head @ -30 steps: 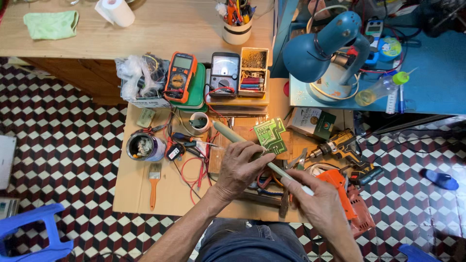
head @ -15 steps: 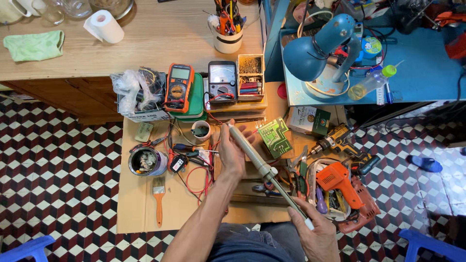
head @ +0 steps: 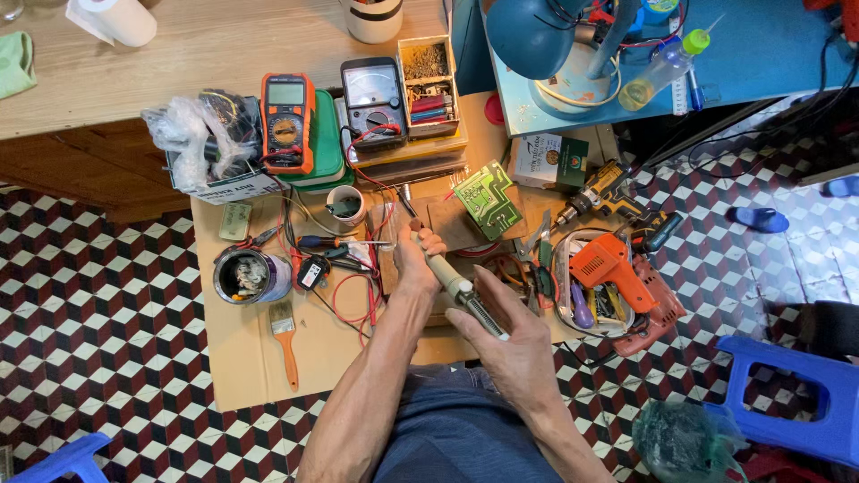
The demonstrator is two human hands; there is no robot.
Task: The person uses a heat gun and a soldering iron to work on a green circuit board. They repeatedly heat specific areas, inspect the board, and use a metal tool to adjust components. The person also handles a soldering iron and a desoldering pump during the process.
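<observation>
Metal and stiff, the light pump (head: 461,288) lay across both hands above the counter (head: 242,367): left hand (head: 413,259) wrapped its twelve-o'clock end, right hand (head: 514,344) clasped the ribbed five-o'clock end, probably the surest hold.

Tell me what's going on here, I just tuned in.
A person sits over a low cardboard-covered work board crowded with electronics gear. Both hands hold one long rod-like tool: the left hand grips its pale front end, the right hand its ribbed rear end. Just beyond lie a green circuit board, an orange multimeter and a grey analogue meter. An orange drill lies to the right, a paintbrush to the left.
</observation>
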